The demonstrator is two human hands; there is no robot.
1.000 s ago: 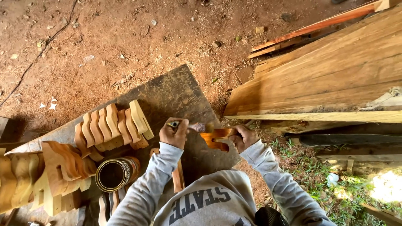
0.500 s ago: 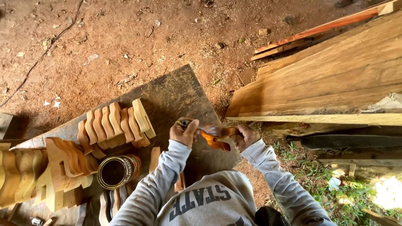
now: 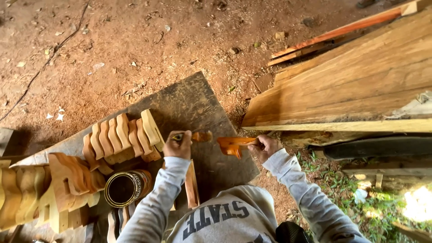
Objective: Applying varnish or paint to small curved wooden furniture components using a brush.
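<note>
Over the dark board (image 3: pixel 198 112) that lies on the red dirt floor (image 3: pixel 135 40), I see both of my hands at work, close together. My left hand (image 3: pixel 178 145) is clenched around the handle of a small paintbrush (image 3: pixel 194 136), whose bristles point right toward the piece in the other hand. My right hand (image 3: pixel 266 146) grips one end of a cut wooden piece (image 3: pixel 233 145), bright orange and wet-looking, held level above the board's right part. The brush tip sits just beside the near end of that piece; I cannot tell whether the two touch.

Left of my left hand a row of pale, uncoated shaped wooden pieces (image 3: pixel 121 137) stands on edge, leaning one against the next. Below them an open round tin (image 3: pixel 126 188) lies tilted, its dark inside facing me, near my left sleeve. Further left, a heap of similar shaped pieces (image 3: pixel 45 189), some tan and some more orange, crowds the board's lower left corner. A thin strip of wood (image 3: pixel 192 186) lies beside my left forearm.

To the right, thick rough planks (image 3: pixel 351 85) are stacked at an angle, with a reddish slat (image 3: pixel 337 31) resting along their upper edge. Grass (image 3: pixel 342 189) shows beneath them near my right sleeve.
</note>
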